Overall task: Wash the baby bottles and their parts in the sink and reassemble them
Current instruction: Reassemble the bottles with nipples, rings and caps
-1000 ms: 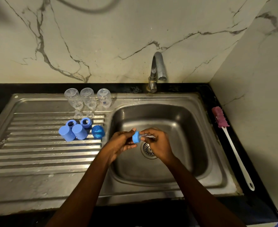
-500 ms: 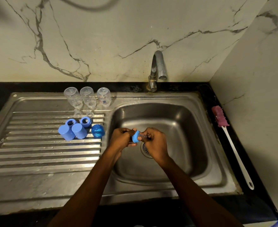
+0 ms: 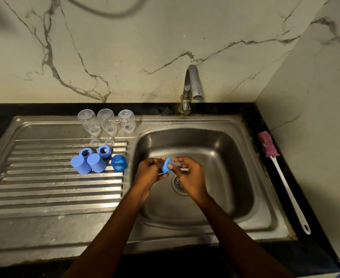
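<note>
Collar blue, ring-shaped; clear nipple protruding toward right hand

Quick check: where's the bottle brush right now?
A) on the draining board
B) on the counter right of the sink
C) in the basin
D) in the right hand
B: the bottle brush lies along the black counter to the right of the sink, with its pink head toward the back wall and neither hand touching it.

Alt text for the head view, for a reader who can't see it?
Left hand and right hand hold a blue plastic ring with a clear nipple over the steel sink basin. Three clear upturned bottles and blue caps stand on the drainboard.
</note>
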